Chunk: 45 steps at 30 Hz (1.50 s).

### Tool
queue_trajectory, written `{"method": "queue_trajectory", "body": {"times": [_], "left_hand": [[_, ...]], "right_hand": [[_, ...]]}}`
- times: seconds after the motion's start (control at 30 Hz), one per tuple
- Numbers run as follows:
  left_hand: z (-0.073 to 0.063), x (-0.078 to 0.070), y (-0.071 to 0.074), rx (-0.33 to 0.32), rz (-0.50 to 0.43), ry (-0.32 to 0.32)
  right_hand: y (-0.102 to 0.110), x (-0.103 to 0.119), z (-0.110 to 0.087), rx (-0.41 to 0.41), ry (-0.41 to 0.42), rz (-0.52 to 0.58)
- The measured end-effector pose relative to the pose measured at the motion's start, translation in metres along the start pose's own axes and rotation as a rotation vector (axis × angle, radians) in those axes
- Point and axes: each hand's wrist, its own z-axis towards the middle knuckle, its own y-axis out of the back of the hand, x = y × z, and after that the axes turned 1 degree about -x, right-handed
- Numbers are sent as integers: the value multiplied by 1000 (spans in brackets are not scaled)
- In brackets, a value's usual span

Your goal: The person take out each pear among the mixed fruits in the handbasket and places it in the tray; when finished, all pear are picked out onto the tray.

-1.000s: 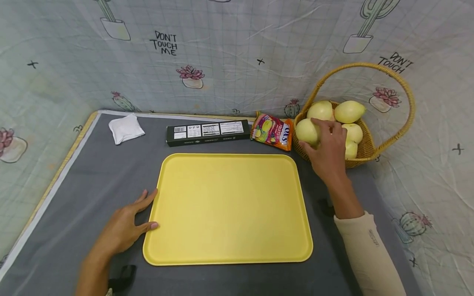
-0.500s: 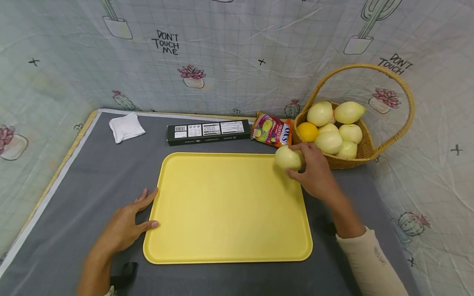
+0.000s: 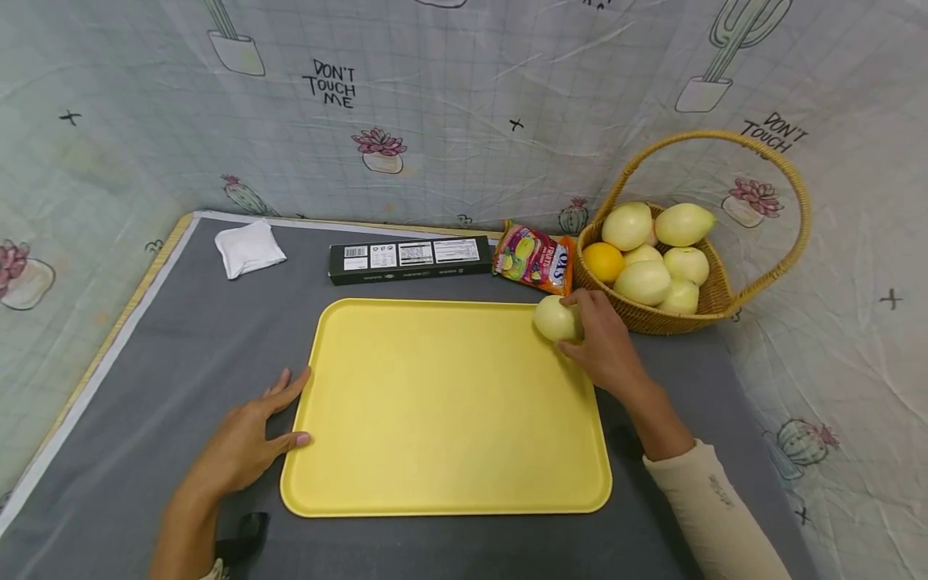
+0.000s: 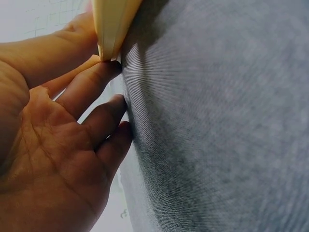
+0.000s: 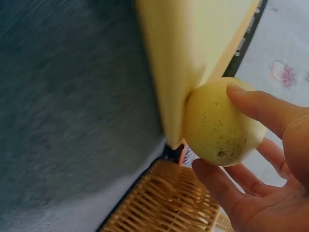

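My right hand (image 3: 603,342) grips a round, pale yellow-green fruit (image 3: 556,319) at the far right corner of the yellow tray (image 3: 449,411). In the right wrist view, that fruit (image 5: 219,123) shows brown specks and a small dark end spot, with thumb and fingers around it; it appears to touch the tray (image 5: 169,72). My left hand (image 3: 239,443) rests at the tray's left rim, its thumb over the edge. The left wrist view shows that hand (image 4: 58,130) with fairly straight fingers, fingertips at the tray edge (image 4: 112,29) and on the grey cloth.
Behind the tray lie a white packet (image 3: 250,249), a black box (image 3: 409,259) and a colourful fruit-candy bag (image 3: 534,256). A wicker basket (image 3: 660,324) stands at the back right, holding an orange (image 3: 603,263) and several pale fruits (image 3: 643,282). Printed fabric (image 3: 435,105) hangs behind.
My right hand has lifted the pale fruit out of the basket and brought it left and down to the tray corner, exposing the orange. The left hand has stayed at the rim.
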Motion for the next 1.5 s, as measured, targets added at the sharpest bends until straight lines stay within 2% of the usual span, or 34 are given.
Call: {"method": "queue_trajectory", "body": {"times": [0.2,0.4,0.53,0.7,0.8,0.87,1.0,1.37,1.5], "left_hand": [[0,0,0,1,-10,-9],[-1,1,0,2,-4,-1],[-1,1,0,1,-1,-3],[-1,1,0,6,-14,0],[-1,2,0,7,-19,0],[-1,2,0,7,-18,0],[-1,2,-1,4,-11,-2],[-2,1,0,-4,-13,-1],[-3,0,1,-4,-11,-1]], "right_hand": [[0,-5,-3,-27,-27,11],[6,-3,-8,-73,-8,14],[16,-4,-11,-188,21,-5],[36,-14,-5,-393,44,-38],[49,-24,1,-496,17,-50],[56,-31,4,-532,-19,-47],[64,-43,8,-520,-110,-39],[66,-53,22,-301,-311,-98],[64,-55,28,-261,-353,-117]]}}
